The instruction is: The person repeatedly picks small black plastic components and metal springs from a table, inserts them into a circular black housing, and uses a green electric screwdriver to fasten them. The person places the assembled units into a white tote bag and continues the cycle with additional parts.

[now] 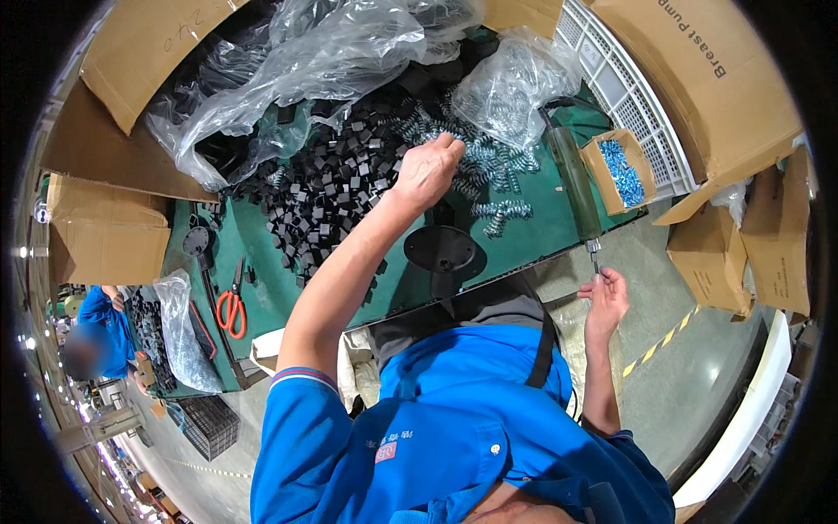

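Note:
My left hand (428, 172) reaches over the heap, its fingers curled together at the edge of the metal coil springs (493, 162). Anything inside its grip is hidden. Left of it lies a large pile of small black block-shaped parts (327, 192). On the right, a green-bodied power screwdriver (572, 179) points its bit toward me over the table edge. My right hand (607, 301) is at the tip of that bit, thumb and fingers pinched together; what they hold is too small to make out. A round black plate (439, 250) stands at the table's front edge, between my arms.
A small carton of bluish screws (621, 172) sits beside the screwdriver. Clear plastic bags (515, 87) cover the table's back. Orange-handled scissors (232, 310) lie at left. Cardboard boxes (109, 231) and a white plastic crate (628, 96) flank the green table (279, 301). Another person (103, 327) works far left.

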Tool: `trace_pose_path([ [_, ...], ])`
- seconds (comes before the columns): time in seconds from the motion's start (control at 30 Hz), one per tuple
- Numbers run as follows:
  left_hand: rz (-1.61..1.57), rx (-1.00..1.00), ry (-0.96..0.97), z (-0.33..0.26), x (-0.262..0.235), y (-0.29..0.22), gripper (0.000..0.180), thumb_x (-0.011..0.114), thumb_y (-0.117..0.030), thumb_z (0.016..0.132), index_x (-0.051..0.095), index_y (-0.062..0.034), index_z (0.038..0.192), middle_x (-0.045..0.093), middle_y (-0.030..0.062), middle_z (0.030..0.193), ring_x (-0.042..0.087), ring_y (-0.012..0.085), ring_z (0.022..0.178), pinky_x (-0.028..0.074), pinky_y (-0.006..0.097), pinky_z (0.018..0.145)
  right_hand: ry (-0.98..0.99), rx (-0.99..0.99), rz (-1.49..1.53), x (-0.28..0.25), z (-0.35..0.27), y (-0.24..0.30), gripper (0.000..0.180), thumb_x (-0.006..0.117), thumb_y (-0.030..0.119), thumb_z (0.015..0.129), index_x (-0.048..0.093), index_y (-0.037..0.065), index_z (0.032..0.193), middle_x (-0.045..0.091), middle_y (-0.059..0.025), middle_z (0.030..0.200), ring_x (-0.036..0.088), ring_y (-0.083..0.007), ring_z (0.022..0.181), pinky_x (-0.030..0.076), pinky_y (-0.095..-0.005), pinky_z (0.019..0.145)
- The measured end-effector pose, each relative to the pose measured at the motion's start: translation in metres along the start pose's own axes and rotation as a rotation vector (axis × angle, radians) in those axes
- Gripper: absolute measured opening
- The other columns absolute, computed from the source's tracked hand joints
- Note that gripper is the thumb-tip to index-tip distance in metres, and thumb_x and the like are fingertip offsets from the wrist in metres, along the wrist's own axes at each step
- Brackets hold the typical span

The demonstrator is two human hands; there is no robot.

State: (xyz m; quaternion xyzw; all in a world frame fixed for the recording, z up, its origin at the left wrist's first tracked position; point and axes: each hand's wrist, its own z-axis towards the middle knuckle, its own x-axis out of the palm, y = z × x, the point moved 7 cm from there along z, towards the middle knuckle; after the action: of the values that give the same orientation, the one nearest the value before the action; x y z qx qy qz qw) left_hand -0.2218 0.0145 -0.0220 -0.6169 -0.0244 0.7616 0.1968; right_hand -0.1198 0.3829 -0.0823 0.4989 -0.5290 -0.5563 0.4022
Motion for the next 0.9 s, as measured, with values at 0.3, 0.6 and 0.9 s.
trace_pose_path([
  [0.3, -0.271, -0.317, -0.079, -0.027, -0.031, 0.008, 0.017, 0.071, -0.017, 0.08, 0.063, -0.0037, 0.088, 0.066, 0.0111, 0.084, 0.066, 0.0276, 0.072, 0.051, 0.039, 0.064, 0.156, -0.268, -0.108, 0.039, 0.027, 0.091, 0.025, 0.064, 0.0, 0.089, 0.059, -0.004, 0.113, 0.065, -0.0096, 0.097, 0.065, -0.0143, 0.083, 0.054, -0.0266, 0.075],
  [0.6, -0.778, -0.561, -0.172, -0.074, -0.032, -0.012, 0.02, 0.073, -0.006, 0.081, 0.059, -0.0026, 0.096, 0.064, 0.003, 0.08, 0.063, 0.0095, 0.063, 0.049, 0.024, 0.057, 0.554, -0.31, 0.064, 0.246, 0.049, 0.107, 0.025, 0.068, 0.006, 0.087, 0.061, -0.006, 0.108, 0.067, -0.0094, 0.093, 0.062, -0.011, 0.078, 0.052, -0.0252, 0.068],
  [0.9, -0.34, -0.335, -0.418, -0.092, -0.048, -0.023, 0.02, 0.077, -0.013, 0.073, 0.067, -0.0092, 0.09, 0.064, 0.0059, 0.087, 0.061, 0.0267, 0.082, 0.047, 0.038, 0.077, 0.702, -0.772, -0.695, 0.393, 0.073, 0.123, 0.028, 0.072, 0.029, 0.077, 0.066, 0.008, 0.094, 0.065, -0.0124, 0.096, 0.065, -0.033, 0.09, 0.052, -0.0432, 0.076],
])
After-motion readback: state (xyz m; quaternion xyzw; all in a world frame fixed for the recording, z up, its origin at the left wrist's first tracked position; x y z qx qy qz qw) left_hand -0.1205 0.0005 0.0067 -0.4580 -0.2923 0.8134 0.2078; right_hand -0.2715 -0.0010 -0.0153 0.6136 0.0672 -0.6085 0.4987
